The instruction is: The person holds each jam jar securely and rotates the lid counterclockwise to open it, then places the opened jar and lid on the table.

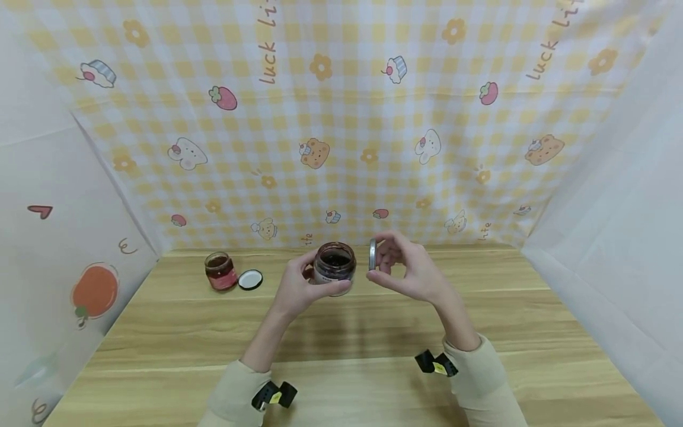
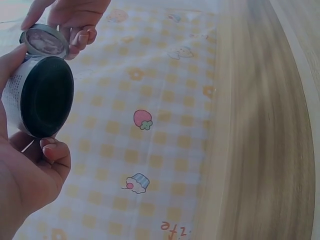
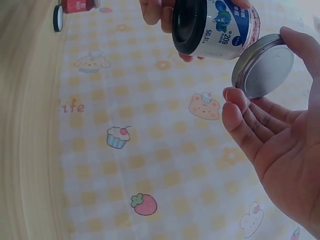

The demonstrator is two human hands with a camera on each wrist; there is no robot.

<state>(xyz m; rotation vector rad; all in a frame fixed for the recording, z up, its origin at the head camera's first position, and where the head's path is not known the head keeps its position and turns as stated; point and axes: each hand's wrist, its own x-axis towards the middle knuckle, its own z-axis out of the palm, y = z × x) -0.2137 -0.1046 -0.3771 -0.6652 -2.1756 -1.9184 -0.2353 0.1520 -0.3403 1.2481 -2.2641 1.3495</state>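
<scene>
My left hand (image 1: 296, 287) grips a glass jar (image 1: 333, 274) of dark jam, its mouth uncovered. Blueberries and white-and-blue print show on the jar's label (image 3: 225, 30) in the right wrist view, and its dark base (image 2: 47, 97) faces the left wrist camera. Just right of the jar, my right hand (image 1: 415, 270) pinches a silver metal lid (image 1: 372, 255) by its edge between thumb and fingers. The lid stands on edge, apart from the jar in the head view. Both jar and lid are held up off the table.
A smaller open jar (image 1: 221, 273) with a red label stands at the back left of the wooden table (image 1: 341, 385). Beside it a lid (image 1: 250, 279) lies with its white inside up. A checked cloth (image 1: 341, 118) hangs behind the table.
</scene>
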